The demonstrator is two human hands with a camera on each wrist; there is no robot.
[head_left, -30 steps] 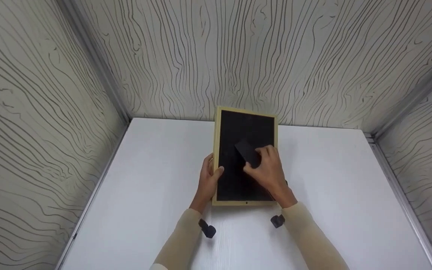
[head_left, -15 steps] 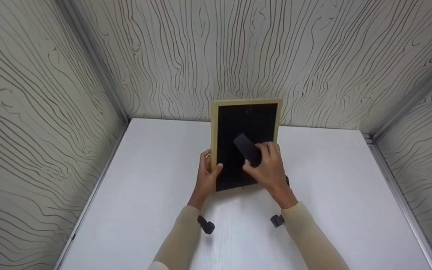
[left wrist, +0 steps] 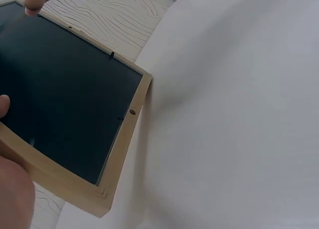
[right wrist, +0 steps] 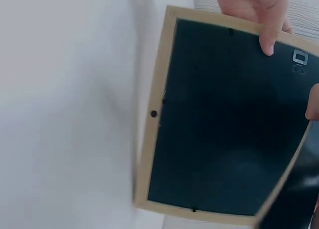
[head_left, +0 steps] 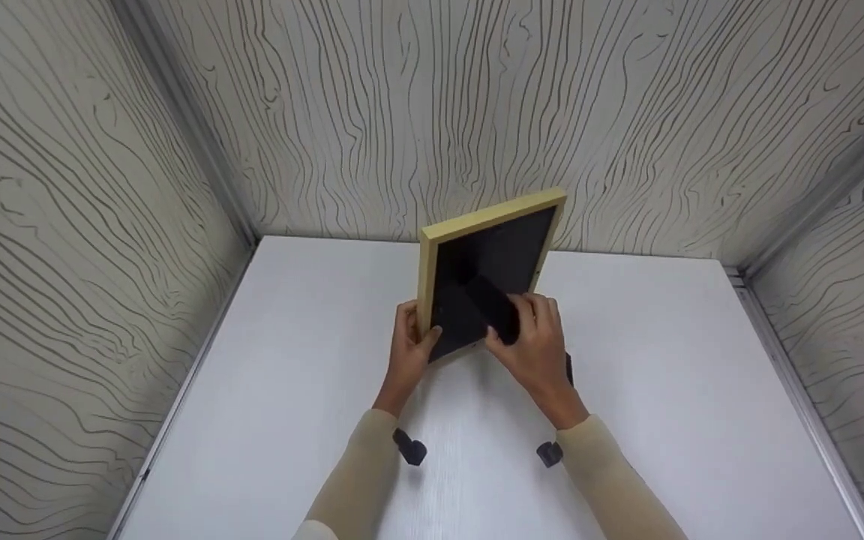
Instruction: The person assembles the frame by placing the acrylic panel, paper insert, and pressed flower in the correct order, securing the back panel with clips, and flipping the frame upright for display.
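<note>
A picture frame (head_left: 507,244) with a pale wooden border and a black back panel is held tilted over the white table, its back facing me. My left hand (head_left: 407,349) grips its left side, the thumb (right wrist: 269,37) pressed on the back panel and the other fingers behind the border. With thumb and fingers, my right hand (head_left: 537,345) pinches the black easel stand (head_left: 488,300), which slants out from the back panel. In the right wrist view, the stand (right wrist: 294,189) shows a pale edge. A small metal hanger (right wrist: 300,58) sits near my left thumb.
The white tabletop (head_left: 312,322) lies beneath my hands. Wood-grain patterned walls (head_left: 364,112) rise behind it and on both sides, with grey metal strips (head_left: 184,120) at the corners. Small black devices (head_left: 411,450) sit at both wrists.
The picture frame has turned and tipped: its lower edge has risen and its top left corner has come nearer. Both hands have kept their hold with little movement.
</note>
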